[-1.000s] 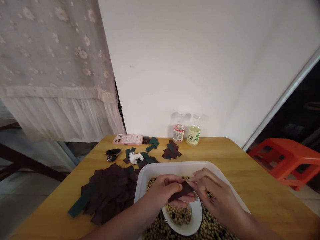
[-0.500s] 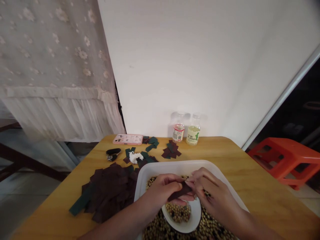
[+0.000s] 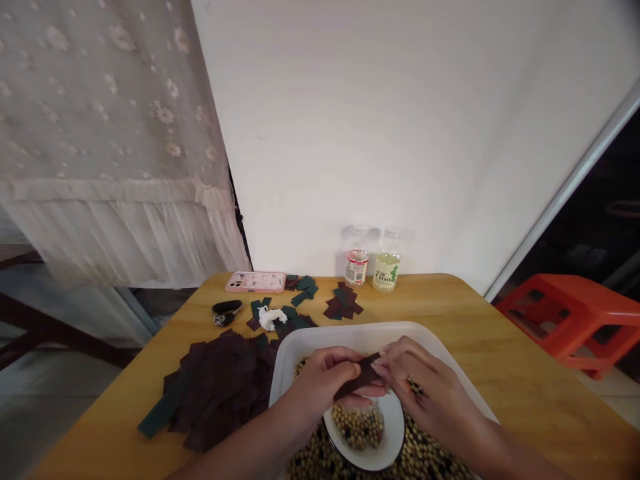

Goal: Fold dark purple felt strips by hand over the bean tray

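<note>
left hand (image 3: pixel 323 377) gripped a flat dark-brown rectangular strip (image 3: pixel 360 379) above a round white bowl (image 3: pixel 396 430), right hand (image 3: pixel 427 387) pinching the strip's far end; behind, a clear bottle (image 3: pixel 387 260) bore a pale label (image 3: pixel 385 271) reading "c100".

Two hands (image 3: pixel 325 380) (image 3: pixel 423 387) have one strip (image 3: pixel 357 381) between them, above one bowl (image 3: pixel 397 433) in one tray (image 3: pixel 345 336) at the near edge of the bench (image 3: pixel 530 413). Two bottles (image 3: pixel 357 269) (image 3: pixel 387 272) stand at the far edge; one phone (image 3: pixel 256 281) lies by the far left corner. One tissue (image 3: pixel 271 318). One big pile (image 3: pixel 225 380) toward the left edge and three small clusters (image 3: pixel 306 288) (image 3: pixel 296 321) (image 3: pixel 344 301), pieces uncountable. One stool (image 3: pixel 580 303) past the right edge.
</note>
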`<state>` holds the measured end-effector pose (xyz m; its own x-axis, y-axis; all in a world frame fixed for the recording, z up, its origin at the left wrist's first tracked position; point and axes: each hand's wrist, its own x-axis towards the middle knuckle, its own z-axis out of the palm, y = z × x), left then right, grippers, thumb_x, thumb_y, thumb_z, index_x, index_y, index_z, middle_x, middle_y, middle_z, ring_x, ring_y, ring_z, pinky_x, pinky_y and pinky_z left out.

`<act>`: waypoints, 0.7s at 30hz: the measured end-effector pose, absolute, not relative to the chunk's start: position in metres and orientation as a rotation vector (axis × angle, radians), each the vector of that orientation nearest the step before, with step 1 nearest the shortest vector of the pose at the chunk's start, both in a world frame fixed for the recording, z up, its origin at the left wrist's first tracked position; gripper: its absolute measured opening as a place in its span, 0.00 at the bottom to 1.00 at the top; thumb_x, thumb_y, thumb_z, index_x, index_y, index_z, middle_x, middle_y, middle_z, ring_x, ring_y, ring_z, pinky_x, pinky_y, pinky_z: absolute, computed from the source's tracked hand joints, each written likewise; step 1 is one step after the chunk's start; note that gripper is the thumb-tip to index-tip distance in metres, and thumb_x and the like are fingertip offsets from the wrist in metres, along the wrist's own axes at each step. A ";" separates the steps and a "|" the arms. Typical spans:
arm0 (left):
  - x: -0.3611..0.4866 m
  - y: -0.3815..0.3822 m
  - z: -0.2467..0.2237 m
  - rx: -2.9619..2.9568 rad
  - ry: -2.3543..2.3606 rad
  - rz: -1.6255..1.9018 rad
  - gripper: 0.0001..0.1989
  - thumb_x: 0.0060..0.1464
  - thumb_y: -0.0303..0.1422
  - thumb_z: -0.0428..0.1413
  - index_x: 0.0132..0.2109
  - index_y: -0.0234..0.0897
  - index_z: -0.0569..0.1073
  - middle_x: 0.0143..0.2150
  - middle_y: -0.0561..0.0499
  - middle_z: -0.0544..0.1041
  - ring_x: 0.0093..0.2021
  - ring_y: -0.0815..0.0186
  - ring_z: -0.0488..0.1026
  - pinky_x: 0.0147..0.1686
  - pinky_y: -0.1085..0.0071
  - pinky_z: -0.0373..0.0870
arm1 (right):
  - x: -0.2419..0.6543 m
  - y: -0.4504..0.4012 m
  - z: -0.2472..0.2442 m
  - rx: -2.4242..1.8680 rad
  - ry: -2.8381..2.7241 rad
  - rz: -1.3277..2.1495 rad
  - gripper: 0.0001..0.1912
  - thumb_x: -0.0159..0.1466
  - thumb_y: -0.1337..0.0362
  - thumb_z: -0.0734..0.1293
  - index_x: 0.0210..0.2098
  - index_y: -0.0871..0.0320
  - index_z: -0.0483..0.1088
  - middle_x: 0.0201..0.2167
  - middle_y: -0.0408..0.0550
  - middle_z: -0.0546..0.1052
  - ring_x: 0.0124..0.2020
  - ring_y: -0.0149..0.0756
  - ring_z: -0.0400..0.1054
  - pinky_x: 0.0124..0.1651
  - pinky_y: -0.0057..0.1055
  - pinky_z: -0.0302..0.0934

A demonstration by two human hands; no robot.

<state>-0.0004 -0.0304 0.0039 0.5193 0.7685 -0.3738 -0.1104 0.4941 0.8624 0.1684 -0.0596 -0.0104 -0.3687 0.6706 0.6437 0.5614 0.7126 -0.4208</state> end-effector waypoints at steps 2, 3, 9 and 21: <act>0.000 -0.031 0.005 0.895 0.853 0.597 0.13 0.38 0.33 0.57 0.35 0.32 0.70 0.29 0.45 0.78 0.31 0.62 0.76 0.31 0.71 0.69 | 0.168 -0.060 -0.010 -0.934 -2.072 0.156 0.10 0.59 0.77 0.56 0.27 0.57 0.60 0.27 0.46 0.66 0.31 0.32 0.65 0.32 0.28 0.63; 0.000 -0.031 0.005 0.898 0.848 0.584 0.13 0.38 0.33 0.57 0.35 0.32 0.70 0.29 0.45 0.78 0.31 0.62 0.76 0.31 0.71 0.69 | 0.168 -0.060 -0.010 -0.937 -2.068 0.148 0.10 0.59 0.77 0.56 0.27 0.57 0.60 0.27 0.46 0.66 0.31 0.32 0.65 0.32 0.28 0.63; 0.000 -0.031 0.006 0.891 0.861 0.619 0.12 0.38 0.32 0.56 0.35 0.32 0.69 0.29 0.45 0.78 0.31 0.62 0.76 0.29 0.72 0.69 | 0.168 -0.060 -0.009 -0.934 -2.077 0.132 0.10 0.59 0.76 0.56 0.26 0.57 0.59 0.27 0.46 0.66 0.31 0.32 0.66 0.32 0.28 0.63; 0.001 -0.031 0.005 0.896 0.852 0.609 0.12 0.37 0.31 0.55 0.33 0.32 0.69 0.28 0.45 0.78 0.30 0.63 0.76 0.28 0.74 0.69 | 0.168 -0.059 -0.010 -0.943 -2.054 0.099 0.11 0.60 0.76 0.56 0.25 0.57 0.59 0.26 0.46 0.66 0.31 0.33 0.66 0.32 0.28 0.63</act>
